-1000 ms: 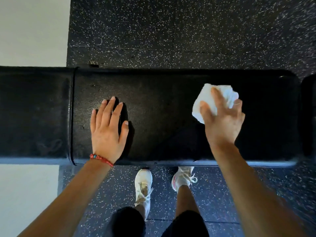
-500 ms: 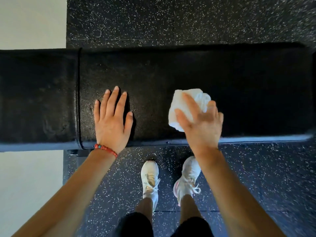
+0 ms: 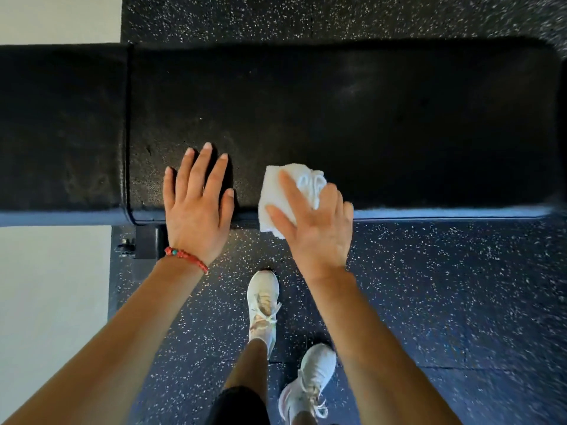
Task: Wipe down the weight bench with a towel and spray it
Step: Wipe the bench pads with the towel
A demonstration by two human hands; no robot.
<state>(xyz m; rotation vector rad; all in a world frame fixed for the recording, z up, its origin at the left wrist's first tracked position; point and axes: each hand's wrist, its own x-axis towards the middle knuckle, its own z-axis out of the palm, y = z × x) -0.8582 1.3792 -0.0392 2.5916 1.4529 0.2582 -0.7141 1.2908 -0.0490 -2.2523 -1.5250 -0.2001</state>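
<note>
Looking down at black bench, running left-right across speckled floor. Left hand lying flat on bench pad nr the near edge, fingers straight & slightly spread, thumb alongside, palm overhanging that edge; holding nothing. Red bead bracelet sitting on left wrist, just off bench. Right hand pressing white towel vs bench near edge, just right of left hand, not touching it. Right fingers straight, spread over towel, not curling round it as far as visible; thumb tip on towel's lower left. Towel bunched up, lying mostly on pad w/ lower corner hanging past near edge. Pad seam showing left of left hand, splitting bench into 2 pads. Black frame bracket sticking out under bench, below seam. White shoes standing on floor, on near side of bench, under the arms. Pale floor lying left of speckled floor, passing under bench's left end.
</note>
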